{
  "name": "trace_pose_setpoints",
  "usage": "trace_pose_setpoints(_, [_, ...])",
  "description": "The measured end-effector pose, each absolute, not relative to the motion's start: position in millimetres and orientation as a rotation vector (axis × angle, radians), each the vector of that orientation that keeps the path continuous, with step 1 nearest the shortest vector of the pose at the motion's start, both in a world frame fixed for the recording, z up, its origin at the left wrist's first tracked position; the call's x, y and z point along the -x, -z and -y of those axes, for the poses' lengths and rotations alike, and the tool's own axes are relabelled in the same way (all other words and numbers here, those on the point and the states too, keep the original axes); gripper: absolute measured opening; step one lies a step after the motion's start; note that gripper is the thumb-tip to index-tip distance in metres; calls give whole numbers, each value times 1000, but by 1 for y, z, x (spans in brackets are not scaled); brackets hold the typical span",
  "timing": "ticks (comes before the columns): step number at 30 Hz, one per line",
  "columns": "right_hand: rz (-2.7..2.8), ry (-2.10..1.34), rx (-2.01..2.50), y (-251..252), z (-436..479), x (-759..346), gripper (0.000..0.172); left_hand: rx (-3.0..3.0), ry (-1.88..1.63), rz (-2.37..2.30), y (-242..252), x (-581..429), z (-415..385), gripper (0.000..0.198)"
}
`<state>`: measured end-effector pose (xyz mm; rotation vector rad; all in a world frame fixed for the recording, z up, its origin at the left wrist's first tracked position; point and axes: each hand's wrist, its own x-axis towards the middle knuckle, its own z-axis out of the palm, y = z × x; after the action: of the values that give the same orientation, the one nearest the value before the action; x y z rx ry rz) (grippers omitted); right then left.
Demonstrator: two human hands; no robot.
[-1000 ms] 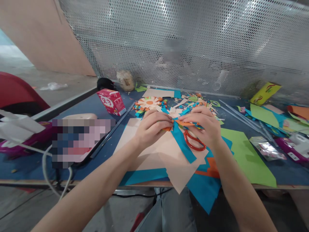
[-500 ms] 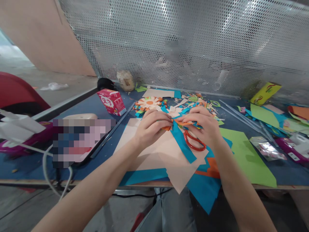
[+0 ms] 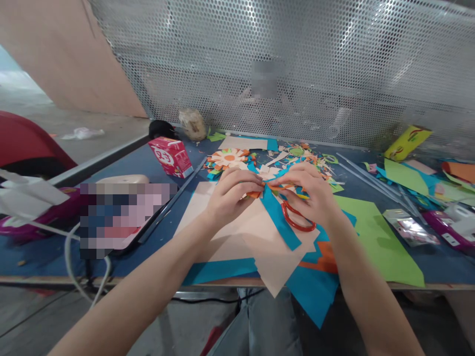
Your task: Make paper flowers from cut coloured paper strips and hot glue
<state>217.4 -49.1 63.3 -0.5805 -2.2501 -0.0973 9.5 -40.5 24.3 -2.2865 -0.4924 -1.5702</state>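
Both hands meet over a stack of pale pink paper. With closed fingers, my left hand pinches the left part of an orange paper piece. My right hand is closed on the orange paper's right part, its fingertips close to the left ones. Blue paper strips lie around and under the fingertips. Red-handled scissors rest on the paper beneath my right palm; their blades are hidden. Beyond my left hand sits a layered paper flower with an orange centre.
Paper scraps litter the table's back before a perforated metal panel. At left stand a pink box and a blurred-out tray. Green paper lies right, near a yellow box and purple glue gun.
My right hand has shifted slightly left and tilted, its fingertips still at the orange paper. My left hand stays nearly in place. The scissors and other papers lie as before.
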Motion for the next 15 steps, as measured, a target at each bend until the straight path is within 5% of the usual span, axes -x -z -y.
trace_pose_setpoints(15, [2229,48,558,-64,50,-216,17,2320,1578,488,-23,-10,40,15])
